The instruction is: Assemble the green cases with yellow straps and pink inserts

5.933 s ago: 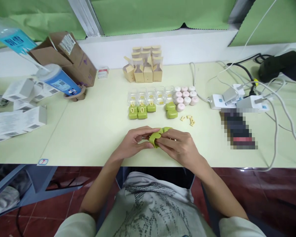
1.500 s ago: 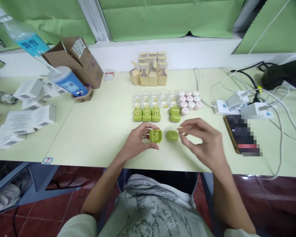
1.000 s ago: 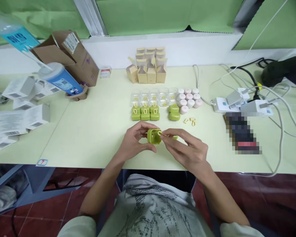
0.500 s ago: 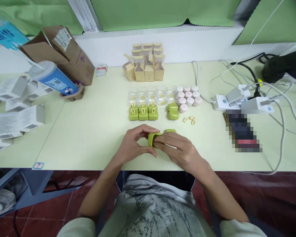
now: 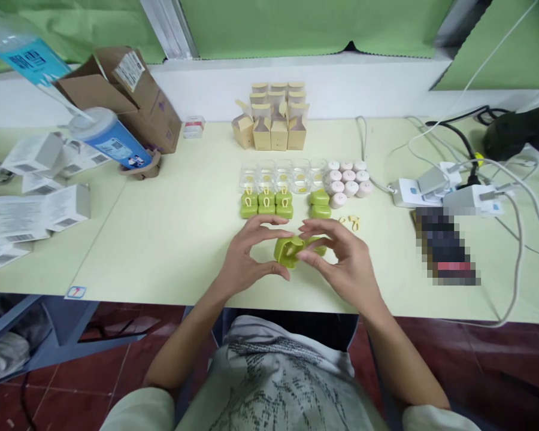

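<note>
Both of my hands meet at the table's front middle around a small green case (image 5: pixel 288 250). My left hand (image 5: pixel 247 257) pinches its left side between thumb and fingers. My right hand (image 5: pixel 341 260) touches its right side with thumb and forefinger, the other fingers curved above. A second green piece (image 5: pixel 318 244) lies just behind, partly hidden by my right fingers. Further back are several green cases with cream loops (image 5: pixel 266 202), two plain green cases (image 5: pixel 319 204), clear cups (image 5: pixel 281 176), pink round caps (image 5: pixel 348 179) and loose cream clips (image 5: pixel 351 222).
Tan cartons (image 5: pixel 273 120) stand at the back. A brown cardboard box (image 5: pixel 126 96), a blue-labelled tub (image 5: pixel 110 140) and white leaflets (image 5: pixel 31 209) fill the left. A power strip (image 5: pixel 435 188), cables and a phone (image 5: pixel 447 254) lie to the right.
My right hand picked a cream clip, brought it to the green case in my left hand and pressed on it. Now my right fingers have lifted and spread slightly; the case is tilted.
</note>
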### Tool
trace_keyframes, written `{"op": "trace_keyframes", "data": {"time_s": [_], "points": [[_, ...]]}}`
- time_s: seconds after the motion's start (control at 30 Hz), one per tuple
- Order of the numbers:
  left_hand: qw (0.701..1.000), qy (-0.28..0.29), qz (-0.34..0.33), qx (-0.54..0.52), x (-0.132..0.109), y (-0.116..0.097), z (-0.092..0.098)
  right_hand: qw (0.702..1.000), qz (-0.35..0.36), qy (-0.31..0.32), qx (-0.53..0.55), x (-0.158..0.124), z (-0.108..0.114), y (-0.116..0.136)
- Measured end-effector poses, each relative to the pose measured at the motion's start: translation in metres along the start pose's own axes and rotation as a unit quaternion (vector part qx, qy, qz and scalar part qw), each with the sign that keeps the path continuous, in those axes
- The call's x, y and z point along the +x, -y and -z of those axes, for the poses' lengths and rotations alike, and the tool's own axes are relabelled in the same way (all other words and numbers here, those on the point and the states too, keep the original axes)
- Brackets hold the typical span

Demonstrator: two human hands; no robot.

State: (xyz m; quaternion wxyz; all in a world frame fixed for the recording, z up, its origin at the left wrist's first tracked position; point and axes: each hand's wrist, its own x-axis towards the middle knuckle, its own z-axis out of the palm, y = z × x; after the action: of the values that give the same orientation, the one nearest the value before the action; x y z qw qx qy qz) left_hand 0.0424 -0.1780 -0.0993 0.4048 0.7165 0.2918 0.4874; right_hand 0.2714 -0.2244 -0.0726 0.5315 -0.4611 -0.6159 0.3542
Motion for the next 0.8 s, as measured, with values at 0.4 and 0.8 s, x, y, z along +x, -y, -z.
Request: {"op": "trace_keyframes", "data": {"time_s": [0.4, 0.8], "points": [[0.997, 0.035, 0.033, -0.066, -0.003, -0.011, -0.013, 0.983, -0.086, 0.08, 0.139, 0.002, -0.009, -0.011], [0.976, 0.014, 0.183, -0.115, 0.001, -0.015, -0.019, 0.984, -0.057, 0.095, 0.141, 0.004, -0.017, -0.018]]}}
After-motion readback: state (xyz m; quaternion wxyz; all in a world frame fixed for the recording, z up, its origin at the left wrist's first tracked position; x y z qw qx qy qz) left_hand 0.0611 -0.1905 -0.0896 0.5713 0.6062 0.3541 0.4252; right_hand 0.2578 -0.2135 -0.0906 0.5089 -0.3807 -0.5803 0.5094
